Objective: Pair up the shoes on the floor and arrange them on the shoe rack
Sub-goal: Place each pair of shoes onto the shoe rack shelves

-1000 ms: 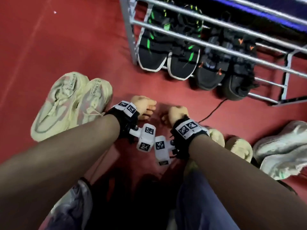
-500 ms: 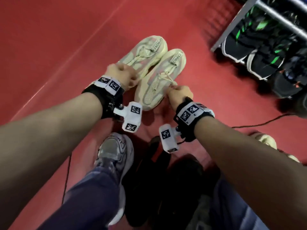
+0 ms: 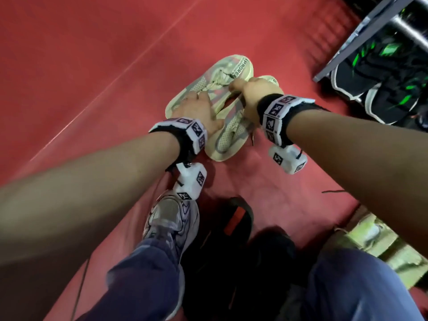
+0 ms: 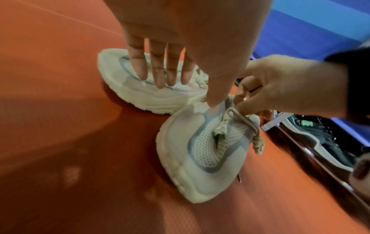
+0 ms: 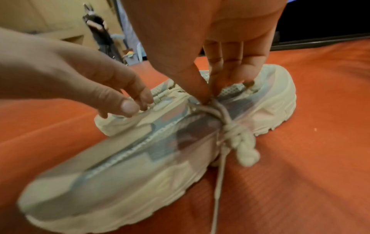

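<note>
Two cream mesh sneakers lie side by side on the red floor. My left hand (image 3: 196, 105) lies over the left sneaker (image 3: 228, 72), its straight fingers (image 4: 158, 66) touching the upper (image 4: 128, 88) and its thumb pointing down at the other shoe. My right hand (image 3: 252, 91) pinches the lace (image 4: 244, 120) of the right sneaker (image 3: 231, 137) between thumb and fingers (image 5: 208, 98). That sneaker (image 5: 140, 158) rests on the floor, toe towards me. The metal shoe rack (image 3: 361, 40) stands at the upper right, holding black shoes with green marks (image 3: 379, 66).
My foot in a grey sneaker (image 3: 171, 218) stands just below the pair, with a black shoe with a red patch (image 3: 234, 221) beside it. A pale green shoe (image 3: 375, 237) lies at the lower right. A thin black cable (image 3: 333, 191) crosses the floor.
Both hands have moved from in front of the rack leftwards to the cream pair. The left hand now lies flat on one sneaker and the right has taken the other's lace.
</note>
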